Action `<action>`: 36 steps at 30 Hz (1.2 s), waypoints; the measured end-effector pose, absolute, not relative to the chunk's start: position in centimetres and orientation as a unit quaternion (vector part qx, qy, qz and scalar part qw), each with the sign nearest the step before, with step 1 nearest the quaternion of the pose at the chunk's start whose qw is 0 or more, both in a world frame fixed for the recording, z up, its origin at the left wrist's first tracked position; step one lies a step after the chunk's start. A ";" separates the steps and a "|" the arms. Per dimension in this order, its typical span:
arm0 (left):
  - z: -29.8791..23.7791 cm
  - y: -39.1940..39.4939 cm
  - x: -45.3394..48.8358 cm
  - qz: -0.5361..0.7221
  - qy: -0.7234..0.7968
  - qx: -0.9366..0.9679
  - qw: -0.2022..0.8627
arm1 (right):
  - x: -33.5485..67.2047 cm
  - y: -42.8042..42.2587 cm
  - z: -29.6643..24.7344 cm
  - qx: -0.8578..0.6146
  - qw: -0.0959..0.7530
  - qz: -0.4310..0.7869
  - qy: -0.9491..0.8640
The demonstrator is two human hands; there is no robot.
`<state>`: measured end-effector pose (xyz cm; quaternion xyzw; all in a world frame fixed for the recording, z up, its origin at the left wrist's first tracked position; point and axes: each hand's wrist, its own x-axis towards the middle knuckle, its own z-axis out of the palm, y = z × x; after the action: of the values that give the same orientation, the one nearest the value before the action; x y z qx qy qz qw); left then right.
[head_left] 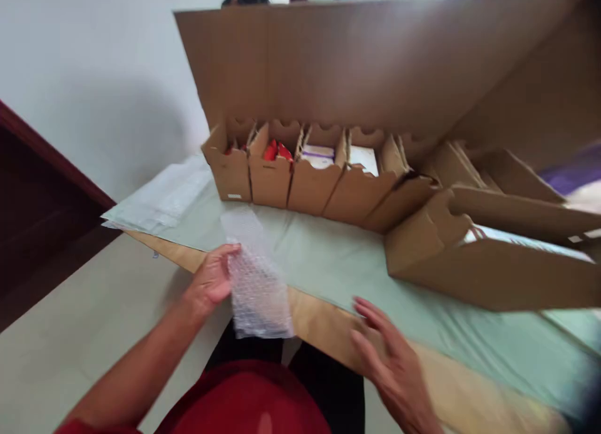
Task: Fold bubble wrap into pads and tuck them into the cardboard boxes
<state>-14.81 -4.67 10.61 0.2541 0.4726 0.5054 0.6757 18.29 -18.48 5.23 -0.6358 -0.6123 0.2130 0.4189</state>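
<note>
My left hand (212, 277) grips the left edge of a sheet of clear bubble wrap (257, 277), which lies partly over the near edge of a low table (328, 258) covered in pale green. My right hand (387, 349) hovers with its fingers stretched out over the table's wooden front edge, holding nothing, a little right of the wrap.
A row of open cardboard bin boxes (305, 174) stands along the back, some holding red or white items. A larger box (488, 268) lies at the right. A tall cardboard sheet (375, 64) rises behind. Plastic sheets (159, 199) lie at the table's left end.
</note>
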 end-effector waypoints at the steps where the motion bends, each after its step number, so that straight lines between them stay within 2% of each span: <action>1: 9.6 -5.8 -12.4 0.488 0.463 0.247 0.698 | 16.3 -18.8 5.6 -0.611 0.426 0.319 -0.586; 2: 8.8 -6.9 -10.2 0.470 0.454 0.240 0.717 | 14.6 -18.9 6.1 -0.579 0.442 0.412 -0.547; 4: 7.7 -9.0 -6.8 0.434 0.429 0.221 0.761 | 13.0 -19.1 6.7 -0.531 0.488 0.522 -0.456; 6: 7.4 -10.7 -4.7 0.397 0.400 0.198 0.802 | 13.5 -19.5 6.9 -0.534 0.526 0.540 -0.383; 9: 7.5 -12.4 -3.5 0.352 0.388 0.184 0.832 | 16.8 -20.1 7.1 -0.586 0.523 0.494 -0.374; 13: 7.6 -14.4 -3.2 0.276 0.391 0.204 0.854 | 22.5 -19.2 7.5 -0.637 0.425 0.424 -0.483; 15: 7.6 -15.4 -3.6 0.195 0.374 0.238 0.875 | 25.3 -18.4 7.6 -0.686 0.370 0.335 -0.529; 18: 8.4 -16.0 -4.7 0.103 0.351 0.339 0.867 | 28.4 -17.6 7.7 -0.759 0.335 0.117 -0.546; 20: 9.2 -15.4 -5.3 0.124 0.375 0.443 0.805 | 28.8 -17.5 7.7 -0.767 0.354 0.007 -0.536; 22: 9.7 -13.9 -5.0 0.208 0.407 0.565 0.686 | 27.4 -17.5 7.6 -0.749 0.376 -0.027 -0.545; 25: 9.1 -11.1 -3.0 0.289 0.374 0.744 0.472 | 22.7 -17.1 6.6 -0.701 0.356 0.011 -0.618; 27: 7.8 -9.6 -1.7 0.243 0.323 0.834 0.375 | 20.1 -16.9 5.6 -0.666 0.303 0.061 -0.679; 31: 4.9 -8.0 -3.5 0.117 0.295 0.908 0.274 | 20.3 -18.7 4.3 -0.663 0.252 0.105 -0.697; 36: 3.8 -7.5 -9.2 0.151 0.310 0.913 0.218 | 25.5 -23.4 4.7 -0.677 0.262 0.124 -0.676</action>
<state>-9.23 -7.49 3.79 0.9130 0.3096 0.1511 0.2184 25.46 -23.42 4.66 -0.6771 -0.6765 0.1236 0.2620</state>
